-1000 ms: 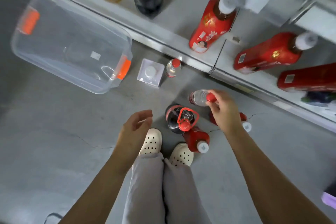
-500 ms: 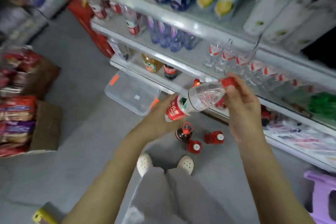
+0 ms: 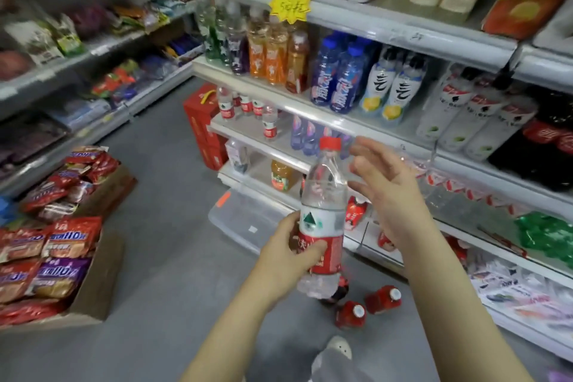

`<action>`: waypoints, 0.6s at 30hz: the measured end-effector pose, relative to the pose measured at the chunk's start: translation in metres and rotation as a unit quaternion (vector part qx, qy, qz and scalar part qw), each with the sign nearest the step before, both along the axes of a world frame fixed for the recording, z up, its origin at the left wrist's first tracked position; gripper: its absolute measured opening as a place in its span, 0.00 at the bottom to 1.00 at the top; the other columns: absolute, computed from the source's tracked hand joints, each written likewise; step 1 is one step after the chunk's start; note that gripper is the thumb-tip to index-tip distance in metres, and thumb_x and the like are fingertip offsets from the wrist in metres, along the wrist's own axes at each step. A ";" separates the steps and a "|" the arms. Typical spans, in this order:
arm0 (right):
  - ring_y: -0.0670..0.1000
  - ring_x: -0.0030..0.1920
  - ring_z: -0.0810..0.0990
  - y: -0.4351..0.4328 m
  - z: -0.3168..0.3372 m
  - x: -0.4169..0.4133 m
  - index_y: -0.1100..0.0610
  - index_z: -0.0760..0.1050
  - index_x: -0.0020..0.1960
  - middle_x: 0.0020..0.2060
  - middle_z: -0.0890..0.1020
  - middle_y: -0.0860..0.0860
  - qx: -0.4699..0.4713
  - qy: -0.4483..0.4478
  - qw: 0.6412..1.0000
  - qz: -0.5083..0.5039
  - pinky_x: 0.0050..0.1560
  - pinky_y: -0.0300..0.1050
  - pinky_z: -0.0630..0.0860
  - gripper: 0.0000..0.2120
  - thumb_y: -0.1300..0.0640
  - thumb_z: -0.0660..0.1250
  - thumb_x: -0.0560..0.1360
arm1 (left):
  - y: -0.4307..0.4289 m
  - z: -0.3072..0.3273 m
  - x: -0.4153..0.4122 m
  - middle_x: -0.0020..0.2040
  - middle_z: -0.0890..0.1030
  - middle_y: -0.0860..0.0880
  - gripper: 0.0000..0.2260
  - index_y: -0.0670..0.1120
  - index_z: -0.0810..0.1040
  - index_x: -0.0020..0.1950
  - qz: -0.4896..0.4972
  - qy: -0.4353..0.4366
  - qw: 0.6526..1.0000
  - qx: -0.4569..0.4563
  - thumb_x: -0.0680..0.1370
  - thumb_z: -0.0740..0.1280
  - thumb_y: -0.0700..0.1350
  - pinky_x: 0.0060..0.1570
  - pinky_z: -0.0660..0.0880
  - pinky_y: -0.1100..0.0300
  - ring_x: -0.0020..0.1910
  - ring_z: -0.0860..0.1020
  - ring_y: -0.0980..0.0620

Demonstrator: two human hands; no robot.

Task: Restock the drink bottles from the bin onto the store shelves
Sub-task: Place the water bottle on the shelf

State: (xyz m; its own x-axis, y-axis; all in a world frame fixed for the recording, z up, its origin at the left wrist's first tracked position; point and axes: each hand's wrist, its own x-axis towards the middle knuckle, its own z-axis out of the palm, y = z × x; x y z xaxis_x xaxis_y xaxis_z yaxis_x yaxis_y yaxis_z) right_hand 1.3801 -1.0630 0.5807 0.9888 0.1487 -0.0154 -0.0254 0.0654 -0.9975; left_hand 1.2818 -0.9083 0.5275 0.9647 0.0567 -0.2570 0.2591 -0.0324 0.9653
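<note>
My left hand (image 3: 290, 253) grips a clear water bottle (image 3: 324, 217) with a red cap and red label, held upright in front of the shelves. Just to its right, my right hand (image 3: 389, 192) hovers with spread fingers and holds nothing. The clear plastic bin (image 3: 245, 220) with an orange latch sits on the floor below the bottle. Matching water bottles (image 3: 248, 107) stand on a lower shelf (image 3: 248, 130) to the left. Two red bottles (image 3: 367, 308) and a dark cola bottle (image 3: 336, 290) stand on the floor near my feet.
Shelves of drinks (image 3: 341, 77) rise ahead and to the right. Red cartons (image 3: 201, 124) are stacked at the shelf end. A cardboard box of snack packs (image 3: 55, 245) stands on the left floor, with snack shelves (image 3: 93, 49) behind it. Grey floor lies between.
I rose from the floor with the bottle. It passed from my right hand to my left and turned upright. My right hand let go of the cap.
</note>
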 end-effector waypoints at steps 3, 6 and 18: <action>0.43 0.54 0.81 0.047 0.000 -0.037 0.48 0.78 0.58 0.56 0.82 0.45 -0.077 0.032 0.995 0.051 0.52 0.41 0.77 0.10 0.57 0.66 0.79 | 0.050 0.014 -0.030 0.49 0.84 0.59 0.15 0.55 0.75 0.59 0.041 -0.011 0.998 -0.047 0.77 0.70 0.40 0.49 0.77 0.67 0.50 0.82 0.61; 0.48 0.50 0.83 0.089 -0.004 -0.073 0.49 0.78 0.57 0.52 0.85 0.47 -0.070 0.078 0.990 0.095 0.49 0.42 0.79 0.08 0.57 0.65 0.79 | 0.092 0.034 -0.054 0.53 0.84 0.54 0.17 0.51 0.76 0.63 0.054 -0.036 0.996 -0.065 0.76 0.70 0.40 0.47 0.77 0.67 0.51 0.82 0.57; 0.59 0.54 0.83 0.161 0.006 -0.098 0.57 0.80 0.58 0.51 0.86 0.57 0.047 0.163 0.980 0.108 0.61 0.54 0.77 0.23 0.44 0.62 0.72 | 0.162 0.060 -0.068 0.54 0.83 0.45 0.15 0.55 0.81 0.59 0.018 -0.035 0.996 -0.084 0.73 0.71 0.54 0.53 0.78 0.58 0.53 0.82 0.48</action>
State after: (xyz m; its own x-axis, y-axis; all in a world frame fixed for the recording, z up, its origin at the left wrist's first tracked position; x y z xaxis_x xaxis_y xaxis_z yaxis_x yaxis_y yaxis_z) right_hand 1.2816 -0.9019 0.5865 0.8793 0.3693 -0.3009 -0.3645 0.1149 -0.9241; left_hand 1.2139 -0.7460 0.5877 0.9786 0.0537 -0.1985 0.1896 0.1390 0.9720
